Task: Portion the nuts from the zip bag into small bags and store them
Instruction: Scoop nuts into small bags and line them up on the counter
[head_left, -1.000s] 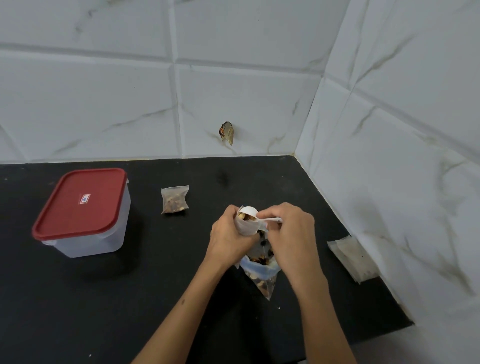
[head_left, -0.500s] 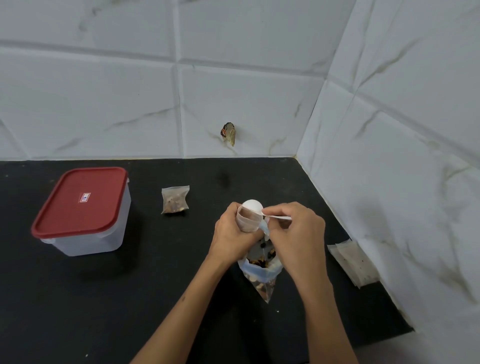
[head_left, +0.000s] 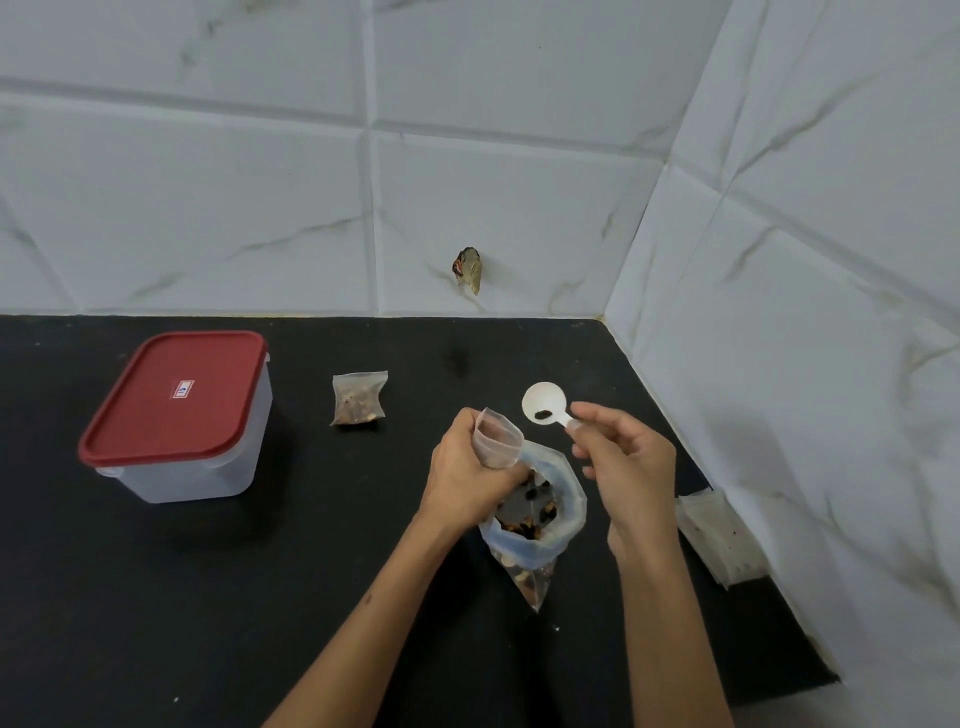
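My left hand (head_left: 467, 475) grips a small clear bag (head_left: 497, 437) with its mouth held open, upright, just above the large zip bag (head_left: 540, 519). The zip bag stands open on the black counter and holds mixed nuts and dark raisins. My right hand (head_left: 626, 462) pinches the handle of a white scoop (head_left: 545, 404), lifted to the right of the small bag's mouth; one dark piece lies in the scoop's bowl. A filled small bag (head_left: 359, 398) lies on the counter to the left.
A clear plastic container with a red lid (head_left: 174, 415) stands at the left on the black counter (head_left: 156, 597). A stack of empty small bags (head_left: 719, 538) lies by the right wall. White tiled walls close the back and right sides.
The scoop was tipped over the small bag's mouth; my right hand has drawn it up and to the right, now nearly empty. My left hand keeps holding the small bag.
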